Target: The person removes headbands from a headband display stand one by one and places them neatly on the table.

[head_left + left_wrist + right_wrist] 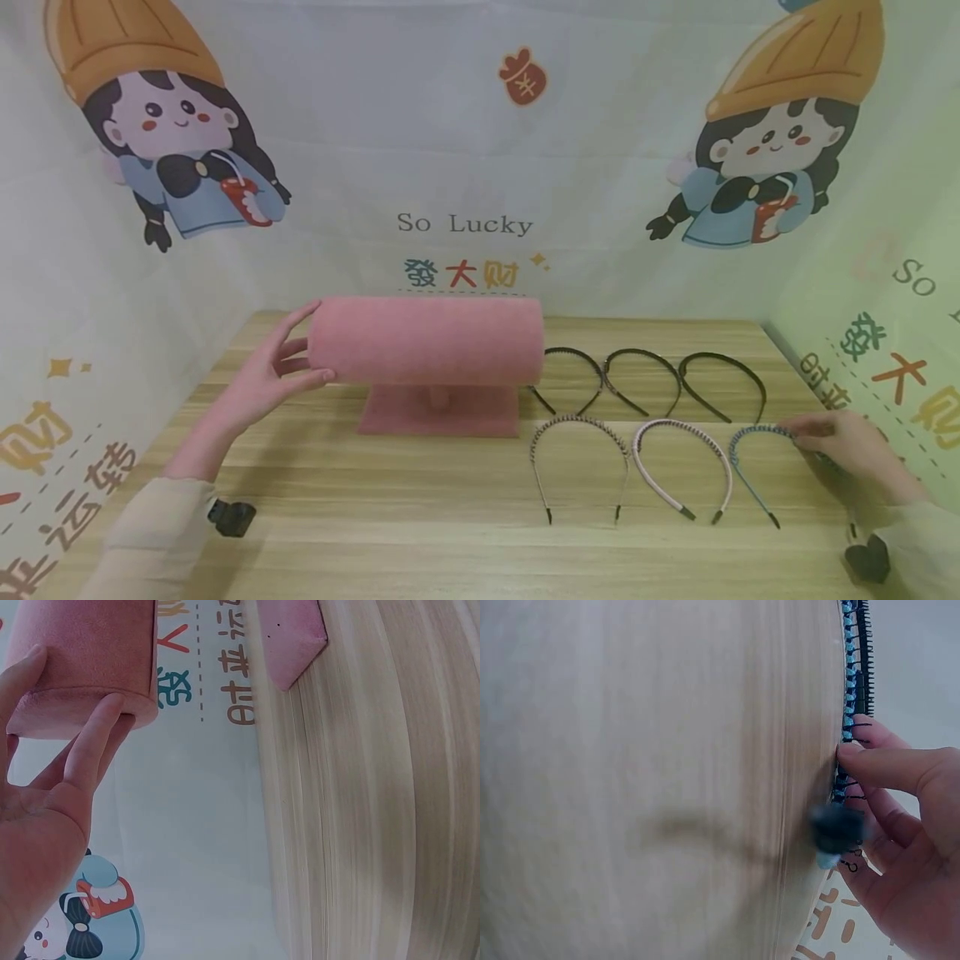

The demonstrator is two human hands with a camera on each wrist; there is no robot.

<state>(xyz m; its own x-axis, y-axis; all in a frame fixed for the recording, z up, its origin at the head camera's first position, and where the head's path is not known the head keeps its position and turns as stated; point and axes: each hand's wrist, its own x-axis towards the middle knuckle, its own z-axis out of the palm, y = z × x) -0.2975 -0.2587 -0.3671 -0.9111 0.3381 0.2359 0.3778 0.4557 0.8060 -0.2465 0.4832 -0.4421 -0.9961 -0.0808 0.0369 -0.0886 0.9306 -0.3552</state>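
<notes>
In the head view my left hand (pixel 258 379) holds the left end of a pink plush headband display stand (pixel 427 340), a fat roll on a flat base. Fingers lie at the top and the thumb at the lower front; the left wrist view shows fingertips (pixel 109 705) against the end of the roll (pixel 90 652). At the far right, my right hand (pixel 847 446) pinches the right side of a blue wrapped headband (pixel 750 479). Close up in the right wrist view, thumb and forefinger grip its blue band (pixel 849 682), and a dark tip hangs blurred below.
Left of the blue headband lie a white-pink headband (pixel 682 425) and a thin brownish spiral-wrapped one (pixel 577 418). Behind them are three dark headbands (pixel 723 357), the leftmost partly hidden by the roll. Printed cloth (pixel 465 150) walls the wooden table (pixel 360 517) at back and sides.
</notes>
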